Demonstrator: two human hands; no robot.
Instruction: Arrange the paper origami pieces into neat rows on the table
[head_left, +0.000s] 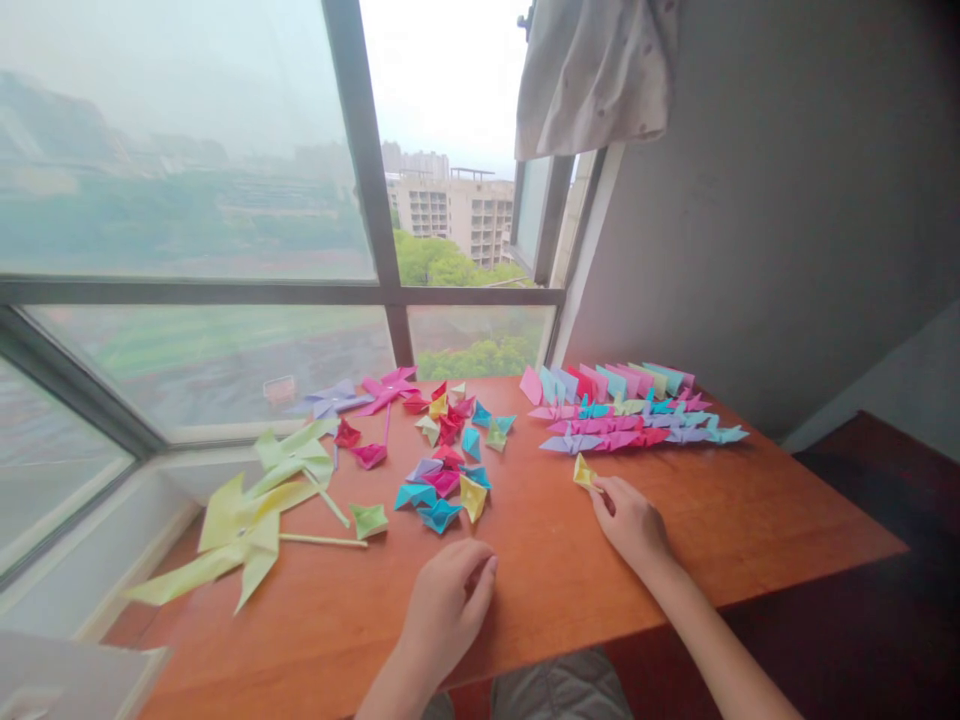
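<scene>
My right hand pinches a small yellow folded paper boat just in front of the rows of folded paper cranes. Near the table's front edge, my left hand rests with its fingers curled in, and whatever they may hold is hidden. Beyond it lies a cluster of folded paper boats in blue, pink and purple, with a yellow one at its right side. A light green boat sits apart on the left.
Yellow-green paper pinwheels lie at the left of the brown table; purple and pink ones are by the window. More small boats lie at the back middle. Upright folded papers line the back right.
</scene>
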